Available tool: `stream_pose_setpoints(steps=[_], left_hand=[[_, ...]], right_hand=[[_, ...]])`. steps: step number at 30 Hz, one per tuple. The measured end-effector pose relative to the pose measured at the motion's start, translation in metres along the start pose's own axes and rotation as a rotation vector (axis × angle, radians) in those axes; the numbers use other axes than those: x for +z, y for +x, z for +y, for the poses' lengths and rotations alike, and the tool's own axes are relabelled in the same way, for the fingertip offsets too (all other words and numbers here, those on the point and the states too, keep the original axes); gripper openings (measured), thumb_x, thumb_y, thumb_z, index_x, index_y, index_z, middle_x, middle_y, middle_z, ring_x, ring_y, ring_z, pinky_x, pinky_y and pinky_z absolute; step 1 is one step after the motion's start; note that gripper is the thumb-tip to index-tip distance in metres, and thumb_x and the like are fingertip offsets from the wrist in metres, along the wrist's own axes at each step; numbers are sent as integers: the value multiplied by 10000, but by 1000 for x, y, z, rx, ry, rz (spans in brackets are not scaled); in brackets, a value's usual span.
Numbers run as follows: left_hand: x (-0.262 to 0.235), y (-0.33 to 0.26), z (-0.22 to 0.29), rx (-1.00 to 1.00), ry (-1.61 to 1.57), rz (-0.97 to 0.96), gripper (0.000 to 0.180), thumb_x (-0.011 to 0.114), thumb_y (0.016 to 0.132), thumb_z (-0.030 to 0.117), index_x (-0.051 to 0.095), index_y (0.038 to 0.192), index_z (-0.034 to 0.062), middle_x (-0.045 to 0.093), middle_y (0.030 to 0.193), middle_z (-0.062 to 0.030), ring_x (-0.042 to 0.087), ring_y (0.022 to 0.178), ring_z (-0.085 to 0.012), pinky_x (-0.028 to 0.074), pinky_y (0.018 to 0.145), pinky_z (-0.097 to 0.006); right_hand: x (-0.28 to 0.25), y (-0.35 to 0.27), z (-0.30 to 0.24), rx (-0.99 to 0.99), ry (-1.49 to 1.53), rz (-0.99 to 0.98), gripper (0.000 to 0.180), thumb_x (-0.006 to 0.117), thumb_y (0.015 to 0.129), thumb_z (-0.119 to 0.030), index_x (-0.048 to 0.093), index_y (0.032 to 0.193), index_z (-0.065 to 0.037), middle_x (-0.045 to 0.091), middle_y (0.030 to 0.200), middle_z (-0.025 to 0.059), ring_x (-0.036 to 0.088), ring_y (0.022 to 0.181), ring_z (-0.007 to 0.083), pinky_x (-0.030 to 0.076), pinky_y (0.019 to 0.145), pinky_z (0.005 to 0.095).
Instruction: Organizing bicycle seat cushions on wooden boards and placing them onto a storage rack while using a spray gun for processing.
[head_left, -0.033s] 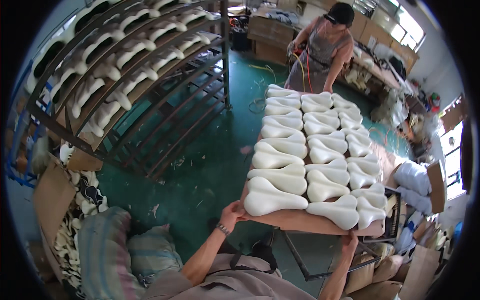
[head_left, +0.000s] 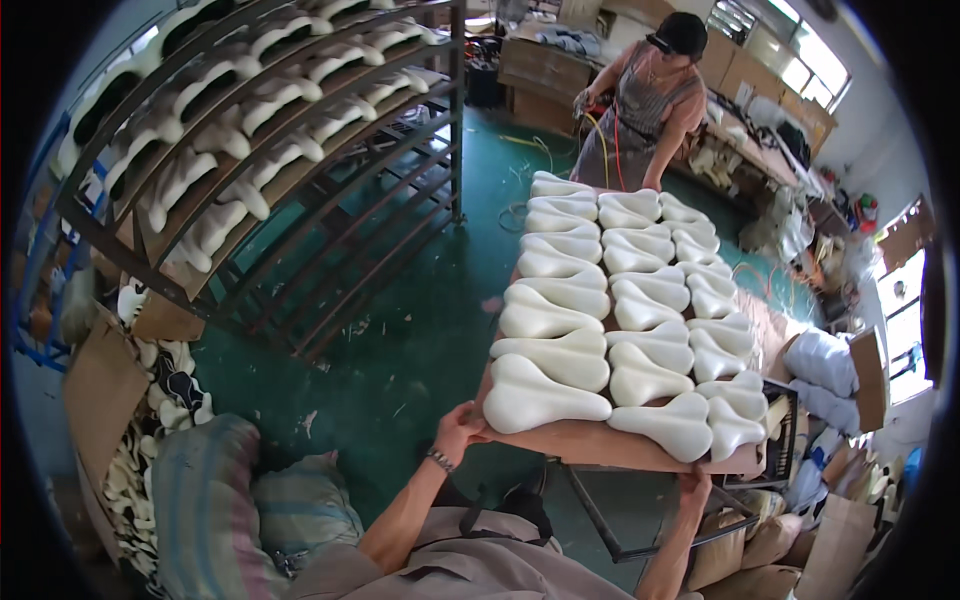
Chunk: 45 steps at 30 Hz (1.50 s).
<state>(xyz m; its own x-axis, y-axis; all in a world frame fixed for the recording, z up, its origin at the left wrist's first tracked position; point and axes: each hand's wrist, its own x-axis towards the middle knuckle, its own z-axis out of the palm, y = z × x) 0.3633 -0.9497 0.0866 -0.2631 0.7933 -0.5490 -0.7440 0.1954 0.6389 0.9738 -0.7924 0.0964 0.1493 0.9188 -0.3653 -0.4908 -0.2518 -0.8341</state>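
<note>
we've got the left hand (head_left: 462, 428) and right hand (head_left: 694, 487), fingers clamped on the near edge of the wooden board (head_left: 600, 442), held level, loaded with white saddle shapes (head_left: 545, 398); a second person (head_left: 645, 100) at the far end.

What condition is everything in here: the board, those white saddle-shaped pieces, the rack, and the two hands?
wooden board: held level, loaded end to end.
white saddle pieces: lying flat in rows on the board.
left hand: gripping the board's near left corner.
right hand: gripping the near edge from beneath.
metal rack: upper shelves filled with white pieces, lower rails bare.
</note>
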Motion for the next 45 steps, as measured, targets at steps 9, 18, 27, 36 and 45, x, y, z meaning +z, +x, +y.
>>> stream_pose_setpoints(steps=[9, 18, 27, 36, 45], left_hand=[[-107, -138, 117, 310, 65, 216, 557, 680, 877, -65, 512, 1406, -15, 648, 872, -73, 692, 741, -186, 626, 665, -338], [-176, -203, 137, 437, 92, 363, 549, 629, 887, -69, 495, 1416, -7, 673, 940, -111, 709, 780, -237, 639, 670, -381], [-177, -204, 103, 427, 85, 313, 545, 555, 888, -112, 492, 1417, 6, 711, 1022, -143, 733, 832, -242, 647, 700, -386], [-143, -200, 97, 427, 78, 321, 520, 652, 913, -72, 524, 1409, 19, 615, 870, -21, 655, 741, -144, 632, 648, -341], [-204, -201, 123, 526, -16, 312, 550, 621, 860, -118, 543, 1383, 31, 647, 980, -55, 692, 844, -207, 642, 661, -385]], right_hand=[[86, -110, 99, 154, 117, -95, 207, 635, 906, -17, 665, 1109, -43, 716, 1074, 87, 679, 1020, 285, 562, 897, 467], [136, -190, 119, 235, 281, -214, 172, 638, 788, 14, 691, 934, -60, 737, 949, 81, 708, 914, 232, 579, 881, 407], [135, -196, 90, 251, 157, -201, 225, 637, 789, 36, 677, 994, -48, 728, 955, 62, 702, 905, 207, 586, 855, 399], [109, -184, 83, 226, 212, -259, 269, 674, 792, 28, 672, 1044, -67, 721, 1003, 44, 697, 925, 194, 570, 866, 356], [170, -176, 102, 284, 255, -393, 346, 708, 836, -88, 645, 1173, -44, 711, 1118, 76, 685, 1064, 254, 568, 915, 432]])
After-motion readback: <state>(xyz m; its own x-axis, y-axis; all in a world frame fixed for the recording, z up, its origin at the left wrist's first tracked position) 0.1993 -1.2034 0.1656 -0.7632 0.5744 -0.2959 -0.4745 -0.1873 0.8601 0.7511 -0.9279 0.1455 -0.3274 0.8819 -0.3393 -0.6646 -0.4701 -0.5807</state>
